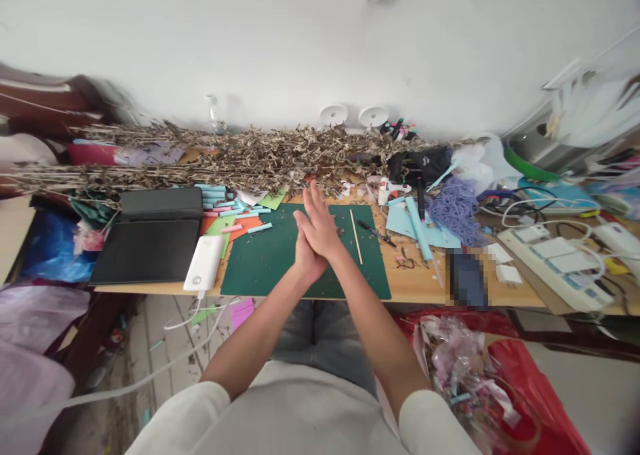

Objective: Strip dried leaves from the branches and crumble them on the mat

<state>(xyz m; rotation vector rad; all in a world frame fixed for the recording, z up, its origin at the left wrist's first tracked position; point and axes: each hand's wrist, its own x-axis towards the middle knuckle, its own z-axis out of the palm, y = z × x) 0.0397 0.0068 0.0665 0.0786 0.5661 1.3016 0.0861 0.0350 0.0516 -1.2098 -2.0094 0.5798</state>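
Above the green cutting mat (265, 262), my two hands are pressed palm to palm. My right hand (323, 228) lies over the other, its fingers stretched out and pointing away from me. Partly covered beneath it is my left hand (307, 258), which looks flat, with much of its fingers hidden. Nothing shows between the palms, though the space there is covered. On the mat to the right of my hands lie a thin pale stick (356, 236) and a dark pen-like tool (376, 234). Small dry crumbs are scattered about the mat.
Bundles of dried stems (280, 152) stretch along the wall. On the left are a black tablet case (150, 252), a white power bank (204, 263) and rolled paper tubes (213, 194). To the right are a glue gun (395, 190), purple yarn (456, 212) and a power strip (555, 268).
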